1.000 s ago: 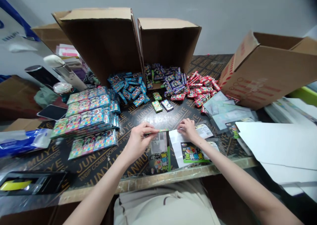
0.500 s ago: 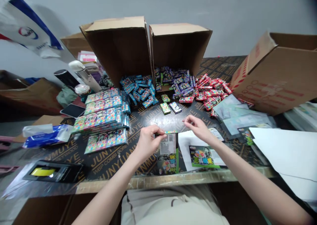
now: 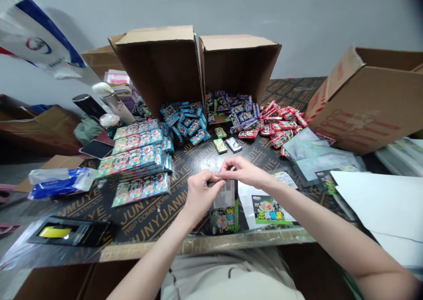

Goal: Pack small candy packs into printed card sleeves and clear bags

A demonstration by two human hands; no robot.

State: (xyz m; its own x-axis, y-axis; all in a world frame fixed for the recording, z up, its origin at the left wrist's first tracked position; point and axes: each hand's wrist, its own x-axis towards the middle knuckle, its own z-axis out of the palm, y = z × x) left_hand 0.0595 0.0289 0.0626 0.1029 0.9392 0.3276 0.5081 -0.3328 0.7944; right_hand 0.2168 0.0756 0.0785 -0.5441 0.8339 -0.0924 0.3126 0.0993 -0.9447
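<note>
1. Head view, the thing held: a small packet lies on the table's near edge, directly in front of the person. It has a barcode label at its far end and green and black print at its near end. Its long axis runs away from the person, so the far, top end is where both hands meet.

2. Head view, left hand: it comes in from the near left and pinches the packet's top left corner between thumb and forefinger, closed tight on it. The wrist is slightly raised and the forearm runs diagonally back toward the body.

3. Head view, right hand: it reaches across from the right, fingertips pinched narrowly at the same top edge, touching or nearly touching the left thumb. I cannot tell whether it grips the packet's edge or something small at it. Both hands are about equally near the top end.

4. Head view, around the packet: just right of it lies a white sheet with a printed card on it. Beyond the packet, two loose small boxes sit before the piles of blue wrappers and red wrappers. Stacked colourful sheets lie to its far left.
</note>
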